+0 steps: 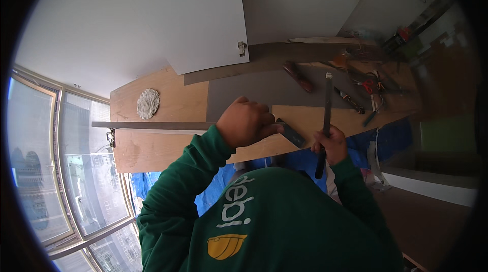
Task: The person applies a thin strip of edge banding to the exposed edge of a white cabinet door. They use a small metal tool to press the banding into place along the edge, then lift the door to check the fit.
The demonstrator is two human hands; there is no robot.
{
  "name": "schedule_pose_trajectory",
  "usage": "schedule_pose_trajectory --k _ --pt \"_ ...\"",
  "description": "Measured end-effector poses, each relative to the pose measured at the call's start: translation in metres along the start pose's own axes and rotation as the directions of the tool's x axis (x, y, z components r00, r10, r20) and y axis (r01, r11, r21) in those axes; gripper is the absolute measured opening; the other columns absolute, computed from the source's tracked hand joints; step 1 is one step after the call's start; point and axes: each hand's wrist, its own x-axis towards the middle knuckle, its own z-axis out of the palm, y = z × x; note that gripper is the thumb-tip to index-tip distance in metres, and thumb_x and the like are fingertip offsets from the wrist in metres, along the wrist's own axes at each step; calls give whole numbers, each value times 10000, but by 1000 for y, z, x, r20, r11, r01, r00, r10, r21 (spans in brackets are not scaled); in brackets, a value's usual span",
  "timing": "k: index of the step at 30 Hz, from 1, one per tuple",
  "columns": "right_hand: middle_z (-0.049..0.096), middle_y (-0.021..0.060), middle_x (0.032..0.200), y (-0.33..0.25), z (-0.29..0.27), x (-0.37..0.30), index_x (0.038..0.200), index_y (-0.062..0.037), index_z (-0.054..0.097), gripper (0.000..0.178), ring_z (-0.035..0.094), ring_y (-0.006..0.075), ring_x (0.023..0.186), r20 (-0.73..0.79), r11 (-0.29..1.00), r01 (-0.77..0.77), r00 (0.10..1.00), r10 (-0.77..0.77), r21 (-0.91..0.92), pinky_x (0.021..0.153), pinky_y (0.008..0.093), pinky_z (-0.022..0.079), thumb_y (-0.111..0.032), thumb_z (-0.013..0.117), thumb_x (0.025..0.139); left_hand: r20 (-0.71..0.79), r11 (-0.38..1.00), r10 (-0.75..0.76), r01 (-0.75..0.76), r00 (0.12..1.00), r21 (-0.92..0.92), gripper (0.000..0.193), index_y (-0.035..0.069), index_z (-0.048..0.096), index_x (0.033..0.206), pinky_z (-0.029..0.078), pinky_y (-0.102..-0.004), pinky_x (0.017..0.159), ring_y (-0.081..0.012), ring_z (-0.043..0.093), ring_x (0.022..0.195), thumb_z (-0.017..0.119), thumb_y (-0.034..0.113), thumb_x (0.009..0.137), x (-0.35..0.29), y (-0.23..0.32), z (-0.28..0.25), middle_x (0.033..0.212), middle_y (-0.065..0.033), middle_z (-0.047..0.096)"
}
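On the left, the wooden tabletop (170, 151) ended near the window (89, 170), and one end of the long narrow board (152, 125) jutted past that edge. Plywood showed on both sides of this board, giving room up to its far and near faces. The near edge bent rightward in front of the person's body, with blue sheeting (396, 140) below it.

A metal hinge (111, 138) sat at the board's left end, and a round, whitish crumpled pad (148, 104) lay just beyond the board. Farther back, a large white panel (198, 13) came down over the far side, limiting reach there. A grey-brown sheet (244, 91) covered the middle. Right of it lay a reddish-brown elongated object (298, 76), then a dark slim tool (348, 100) and red-handled scissors or pliers (367, 85) amid a dim clutter.

The left hand (247, 122) was curled into a fist at the narrow board's right end; whether its fingers gripped anything could not be told. Just beside its thumb, a dark block (291, 133) lay slanting near the front edge. The right hand (331, 145) was closed around the lower part of a dark bar (328, 102), whose longer portion pointed away from the person and whose short end stuck out below the fist.
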Motion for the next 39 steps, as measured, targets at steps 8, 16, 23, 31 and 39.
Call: schedule_pose_trajectory --k 8,16,23,31,39 --pt "600 13 708 -34 87 -71 1058 -1 674 157 596 97 584 -221 988 101 967 -124 -114 526 273 487 -151 718 1057 316 910 -75 194 946 -367 441 62 847 1140 588 -440 900 -318 762 1002 771 470 993 0 -53 -25 1073 -175 805" --pt "651 27 868 -39 122 -44 1159 22 706 210 537 67 550 -252 987 147 960 -126 65 467 254 418 -164 714 1062 405 890 79 119 911 -440 638 80 777 1352 579 -412 957 -321 766 1058 873 429 827 -1 -66 -21 1167 -195 809" --pt "660 26 919 -46 130 -30 1279 42 724 298 536 57 550 -182 992 97 980 -82 78 460 242 410 -147 727 1049 442 879 58 164 895 -447 644 132 773 1384 585 -416 908 -309 769 974 852 420 813 -5 -66 -18 1113 -200 813" --pt "641 17 917 -36 119 -19 1271 27 737 284 550 68 577 -92 972 24 996 -3 233 465 255 414 -119 742 1027 468 860 45 204 883 -468 631 115 764 1389 572 -406 939 -300 757 1008 847 404 834 -4 -65 -17 1131 -182 810" --pt "580 16 829 -33 107 -8 1179 -10 698 182 523 94 583 70 916 -77 996 54 395 461 275 391 -88 735 1019 510 853 40 236 859 -466 645 80 752 1394 548 -406 999 -309 743 1093 848 388 836 -2 -63 -20 1197 -181 801"
